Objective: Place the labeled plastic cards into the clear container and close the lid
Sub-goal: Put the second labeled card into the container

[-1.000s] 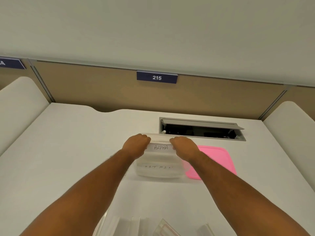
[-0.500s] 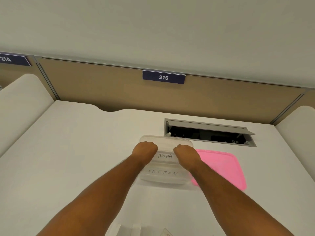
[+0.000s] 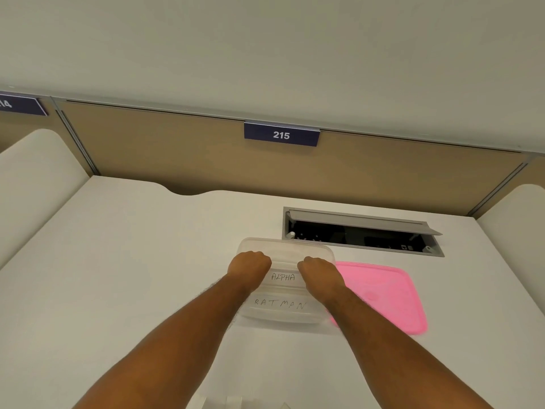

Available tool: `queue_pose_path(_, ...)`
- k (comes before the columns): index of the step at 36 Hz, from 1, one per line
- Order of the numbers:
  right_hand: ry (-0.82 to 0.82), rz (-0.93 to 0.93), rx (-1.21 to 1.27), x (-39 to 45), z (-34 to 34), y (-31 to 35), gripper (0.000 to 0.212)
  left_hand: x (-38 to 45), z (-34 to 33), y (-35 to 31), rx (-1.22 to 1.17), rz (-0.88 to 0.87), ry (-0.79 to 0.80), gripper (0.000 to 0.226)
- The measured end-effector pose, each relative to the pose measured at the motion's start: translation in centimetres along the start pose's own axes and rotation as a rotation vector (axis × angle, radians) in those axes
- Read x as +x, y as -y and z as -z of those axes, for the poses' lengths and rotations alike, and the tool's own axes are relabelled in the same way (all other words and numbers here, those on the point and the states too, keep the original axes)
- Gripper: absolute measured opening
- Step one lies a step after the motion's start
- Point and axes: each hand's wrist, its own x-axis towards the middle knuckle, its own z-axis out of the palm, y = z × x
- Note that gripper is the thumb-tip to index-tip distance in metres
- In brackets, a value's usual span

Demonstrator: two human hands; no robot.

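Here, both hands work over the clear container point(image 3: 281, 290) at mid-desk point(image 3: 132, 276). Left hand point(image 3: 250, 268) and right hand point(image 3: 317, 271) are fisted, knuckles up, each grip apparently closed on an end of the card marked ALPHA point(image 3: 283, 276); the fingertips are hidden, so the exact hold cannot be told. ALPHA sits inside the container or at its rim, tilted toward the camera. A second card, BATMAN point(image 3: 280, 304), lies in front of it against the near wall. Pink lid point(image 3: 383, 296) lies flat on the desk, touching or just beside the container's right side, off the box.

Step in hand, by my reading: seating ALPHA in the container. Lid step not yet started.

Next move likely calls for letting go of the card once it rests, then checking the near desk edge, where clear pieces point(image 3: 224, 404) show faintly. Whether these are more cards, cannot tell. After that, the lid needs squaring over the rim and pressing down.
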Motion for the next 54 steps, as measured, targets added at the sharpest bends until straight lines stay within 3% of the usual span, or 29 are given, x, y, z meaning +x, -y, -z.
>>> queue_pose_path(15, -0.044, -0.008, 0.011, -0.8, 0.3, 0.2, 0.03, -0.4, 0.2, 0.0, -0.044, -0.029, -0.076, 0.022)
queue_pose_path(24, -0.121, -0.027, 0.106, -2.0, 1.6, 1.5, 0.013, -2.8, 1.1, 0.1, -0.104, -0.047, -0.2, 0.019)
queue_pose_path(31, -0.173, -0.008, 0.157, -3.2, 2.7, 3.5, 0.015, -5.7, 1.6, 0.6, -0.15, -0.026, -0.318, 0.011)
queue_pose_path(40, -0.251, 0.051, 0.184, -4.9, 3.9, 6.6, 0.024, -10.4, 2.0, 1.8, -0.255, -0.011, -0.515, 0.03)
queue_pose_path(54, -0.392, 0.236, 0.147, -7.2, 5.2, 12.9, 0.025, -17.4, -1.5, 4.8, -0.325, 0.136, -0.516, 0.02)
